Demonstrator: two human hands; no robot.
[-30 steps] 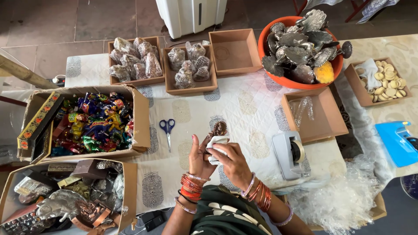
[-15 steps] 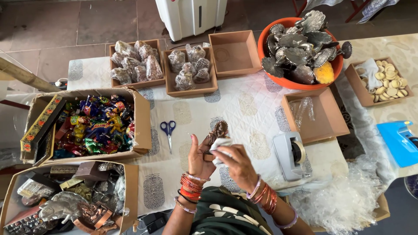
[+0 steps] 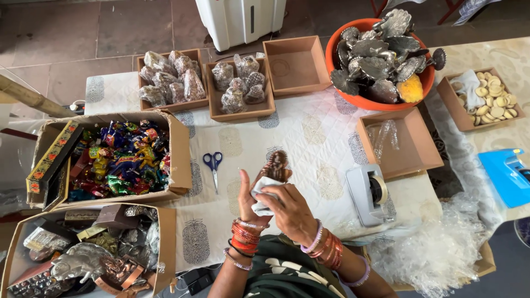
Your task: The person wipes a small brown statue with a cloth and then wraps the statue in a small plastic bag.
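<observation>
While gripped: figurine [image 3: 277, 165] above fingers [image 3: 271, 190]

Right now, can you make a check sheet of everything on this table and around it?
Surface: table under a white quilted cloth with printed motifs.
Job's things: small brown ornament and white cloth, held together above the table.
Clutter: scissors; tape dispenser; two trays of wrapped pieces; empty tray; orange bowl of metal pieces; box of colourful figures; box of metal items; tray of pale discs; bubble wrap.
Hands: left hand holds the ornament, right hand presses the cloth on it.
Cables: dark plug-like thing at the table's near edge, unclear.
Surroundings: tiled floor, white appliance.
</observation>
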